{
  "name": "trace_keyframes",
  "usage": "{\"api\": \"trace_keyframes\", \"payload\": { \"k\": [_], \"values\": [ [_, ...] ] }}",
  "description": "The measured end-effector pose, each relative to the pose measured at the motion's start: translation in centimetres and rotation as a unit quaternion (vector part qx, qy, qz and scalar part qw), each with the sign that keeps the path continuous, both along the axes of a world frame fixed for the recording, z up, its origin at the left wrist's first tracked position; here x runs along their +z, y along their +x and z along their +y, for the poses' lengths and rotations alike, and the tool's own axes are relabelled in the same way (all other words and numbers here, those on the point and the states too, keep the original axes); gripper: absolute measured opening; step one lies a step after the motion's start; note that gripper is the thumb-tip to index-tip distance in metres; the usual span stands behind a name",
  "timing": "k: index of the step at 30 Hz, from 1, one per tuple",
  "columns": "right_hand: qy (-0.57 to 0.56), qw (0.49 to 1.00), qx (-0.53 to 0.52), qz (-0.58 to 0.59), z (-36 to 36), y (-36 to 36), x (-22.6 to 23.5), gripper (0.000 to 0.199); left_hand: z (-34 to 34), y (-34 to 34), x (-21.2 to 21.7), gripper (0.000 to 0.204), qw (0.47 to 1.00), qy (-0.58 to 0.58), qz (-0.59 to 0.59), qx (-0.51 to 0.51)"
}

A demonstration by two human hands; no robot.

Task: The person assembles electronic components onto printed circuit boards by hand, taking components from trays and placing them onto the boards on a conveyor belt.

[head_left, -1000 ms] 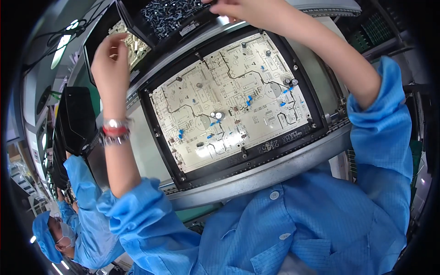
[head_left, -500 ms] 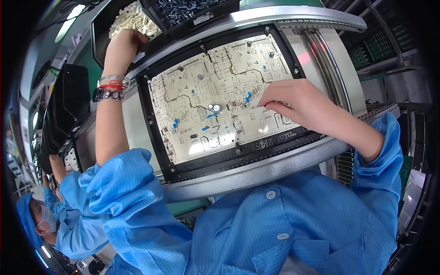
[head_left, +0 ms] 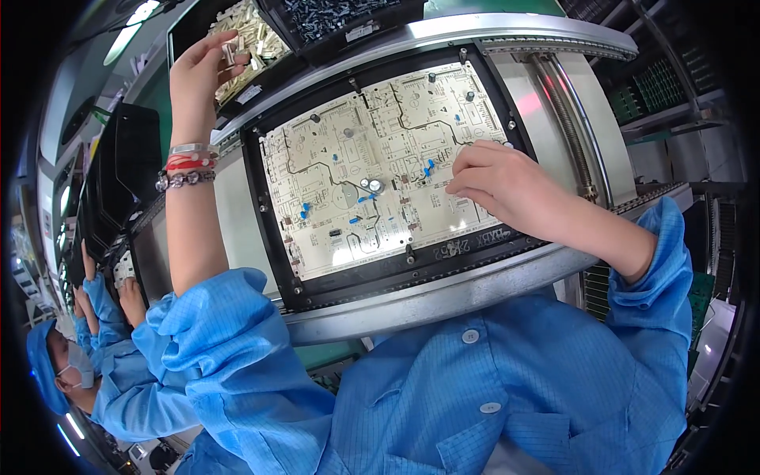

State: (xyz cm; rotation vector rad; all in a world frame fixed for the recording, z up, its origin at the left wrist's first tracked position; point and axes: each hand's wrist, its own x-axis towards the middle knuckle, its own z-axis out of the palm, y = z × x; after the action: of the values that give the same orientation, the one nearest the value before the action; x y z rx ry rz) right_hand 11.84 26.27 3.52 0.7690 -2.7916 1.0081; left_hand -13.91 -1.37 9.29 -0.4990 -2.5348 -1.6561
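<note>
Factory line, blue-clad co-worker (head_left: 146, 400) seen far left. Left hand (head_left: 196, 75) raised by black bin (head_left: 277, 73) of cream parts (head_left: 257, 36); fingers slightly parted, grip can't be told. Circuit board (head_left: 396, 158) framed in black carrier (head_left: 356, 285), centre; its right half covered by right hand (head_left: 511, 186), fingers bunched narrow, contents hidden.

Chunky silver-grey metal conveyor (head_left: 443, 301) here, and sitting right on it there's a flat black rectangular frame (head_left: 356, 283) with a cream-coloured printed circuit board (head_left: 313, 257) set inside.
</note>
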Motion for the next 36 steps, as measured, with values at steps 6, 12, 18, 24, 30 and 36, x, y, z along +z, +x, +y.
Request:
{"api": "trace_keyframes", "payload": {
  "k": [6,12,18,24,30,36],
  "values": [
    [-0.004,1.000,-0.006,0.004,-0.4,0.1,-0.2,0.007,0.7,3.0,1.0,0.029,0.934,0.235,-0.246,-0.105],
    [0.031,0.999,-0.020,0.028,-0.9,0.4,-0.7,0.007,2.1,6.1,0.7,0.033,0.883,0.290,-0.312,-0.198],
    [0.057,0.995,0.009,0.083,-0.8,0.5,-1.4,0.014,4.6,8.1,0.6,0.032,0.860,0.256,-0.340,-0.283],
    [0.035,0.996,0.012,0.080,-0.9,0.4,-1.4,0.016,7.5,9.3,0.2,0.031,0.882,0.223,-0.324,-0.259],
    [0.096,0.988,0.032,0.113,-1.6,0.4,-1.0,0.010,10.0,10.3,0.5,0.024,0.896,0.211,-0.305,-0.243],
    [0.138,0.969,0.019,0.202,-1.9,0.7,-1.6,0.021,11.8,10.9,0.2,0.020,0.902,0.175,-0.305,-0.249]
  ]
}}
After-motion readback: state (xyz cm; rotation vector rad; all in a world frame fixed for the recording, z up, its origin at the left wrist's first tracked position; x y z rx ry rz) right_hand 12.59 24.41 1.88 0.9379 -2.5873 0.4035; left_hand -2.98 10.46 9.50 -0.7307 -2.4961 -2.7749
